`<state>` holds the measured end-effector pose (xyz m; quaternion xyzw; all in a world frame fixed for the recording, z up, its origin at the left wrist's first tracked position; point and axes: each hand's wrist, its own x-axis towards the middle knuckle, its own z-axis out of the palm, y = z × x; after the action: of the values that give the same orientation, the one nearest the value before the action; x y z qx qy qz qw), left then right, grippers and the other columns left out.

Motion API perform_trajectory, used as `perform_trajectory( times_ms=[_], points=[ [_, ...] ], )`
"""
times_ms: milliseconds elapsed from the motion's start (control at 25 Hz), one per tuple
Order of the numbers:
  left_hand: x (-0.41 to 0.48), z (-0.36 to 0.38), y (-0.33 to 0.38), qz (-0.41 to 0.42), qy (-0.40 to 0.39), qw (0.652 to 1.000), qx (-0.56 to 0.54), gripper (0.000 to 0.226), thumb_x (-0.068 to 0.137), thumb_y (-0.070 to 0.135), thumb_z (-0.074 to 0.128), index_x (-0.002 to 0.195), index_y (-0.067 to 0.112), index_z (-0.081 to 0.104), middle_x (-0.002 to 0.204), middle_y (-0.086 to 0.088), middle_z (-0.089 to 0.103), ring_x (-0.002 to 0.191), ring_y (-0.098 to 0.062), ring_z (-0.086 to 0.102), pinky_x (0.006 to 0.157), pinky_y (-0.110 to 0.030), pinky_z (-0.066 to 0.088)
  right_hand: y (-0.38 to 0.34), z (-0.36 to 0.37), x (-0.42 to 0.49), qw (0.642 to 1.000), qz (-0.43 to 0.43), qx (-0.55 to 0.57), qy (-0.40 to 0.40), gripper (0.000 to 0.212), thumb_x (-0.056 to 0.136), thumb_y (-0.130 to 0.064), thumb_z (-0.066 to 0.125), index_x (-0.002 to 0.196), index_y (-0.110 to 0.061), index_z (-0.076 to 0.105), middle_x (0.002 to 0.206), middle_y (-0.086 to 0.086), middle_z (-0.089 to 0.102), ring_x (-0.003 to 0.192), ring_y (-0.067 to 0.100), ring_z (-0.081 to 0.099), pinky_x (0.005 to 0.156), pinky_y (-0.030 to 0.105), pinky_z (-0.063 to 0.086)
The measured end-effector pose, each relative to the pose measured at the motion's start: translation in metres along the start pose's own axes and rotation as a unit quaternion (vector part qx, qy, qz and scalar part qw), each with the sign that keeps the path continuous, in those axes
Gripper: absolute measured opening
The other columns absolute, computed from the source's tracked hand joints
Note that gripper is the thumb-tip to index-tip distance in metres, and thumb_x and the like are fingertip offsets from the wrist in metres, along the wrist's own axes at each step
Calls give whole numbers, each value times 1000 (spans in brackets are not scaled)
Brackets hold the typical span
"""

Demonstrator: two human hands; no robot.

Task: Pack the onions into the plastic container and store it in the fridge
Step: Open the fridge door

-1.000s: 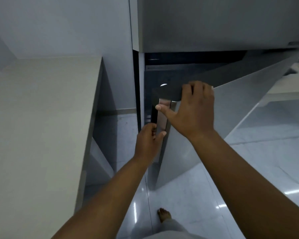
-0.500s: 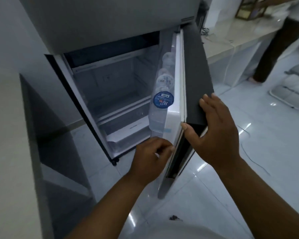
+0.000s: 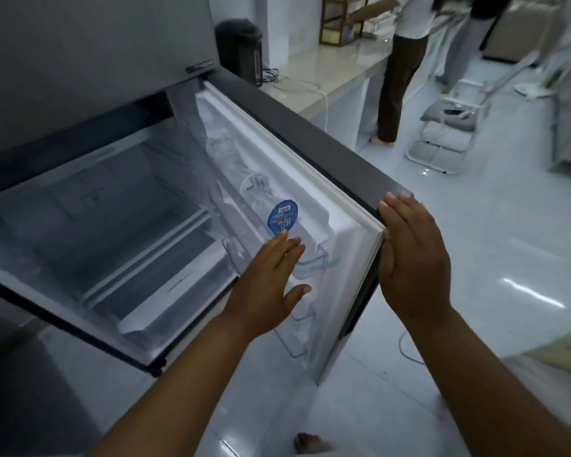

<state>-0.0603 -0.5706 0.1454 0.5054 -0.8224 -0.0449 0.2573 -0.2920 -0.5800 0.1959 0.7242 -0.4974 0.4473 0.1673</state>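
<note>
The fridge point(image 3: 80, 61) stands in front of me with its lower door point(image 3: 310, 166) swung wide open to the right. My right hand point(image 3: 412, 258) lies flat against the door's outer edge, fingers straight. My left hand point(image 3: 271, 282) hovers open in front of the door's inner shelves, fingers spread, holding nothing. The lit fridge compartment point(image 3: 112, 232) shows bare shelves and a drawer. No onions and no plastic container are in view.
Water bottles with a blue cap label point(image 3: 282, 216) stand in the door rack. A counter point(image 3: 327, 74) with a black kettle point(image 3: 241, 47) runs behind the door. Two people point(image 3: 402, 61) stand at the back right near a folding chair point(image 3: 445, 133). A cable point(image 3: 406, 351) lies on the glossy floor.
The fridge door has swung from nearly closed to wide open. My left hand let go of the door edge and opened. My right hand stayed on the door's outer edge.
</note>
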Motion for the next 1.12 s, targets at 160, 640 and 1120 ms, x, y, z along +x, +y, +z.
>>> perform_trajectory(
  times_ms=[160,640,1120],
  points=[
    [44,36,24,29,-39,998,46,78,90,46,57,151,15,21,161,-2,21,150,-19,8,121,-39,12,52,-2,22,996,65,-56,-22,40,102,-16,34,128,3,58,136,20,57,133,33,47,108,50,42],
    [104,64,64,17,-84,993,81,82,93,45,52,153,15,5,164,-4,3,150,-21,-3,122,-42,2,118,-6,60,986,131,-41,-95,41,97,-4,42,138,-2,49,148,15,46,142,27,36,115,43,34],
    [-152,7,26,-422,90,898,-85,51,92,39,58,138,20,49,126,2,63,112,-7,56,94,-16,41,-80,75,-49,858,-23,349,-375,23,93,-13,61,114,-11,69,110,0,70,101,17,67,93,19,48]
  ],
)
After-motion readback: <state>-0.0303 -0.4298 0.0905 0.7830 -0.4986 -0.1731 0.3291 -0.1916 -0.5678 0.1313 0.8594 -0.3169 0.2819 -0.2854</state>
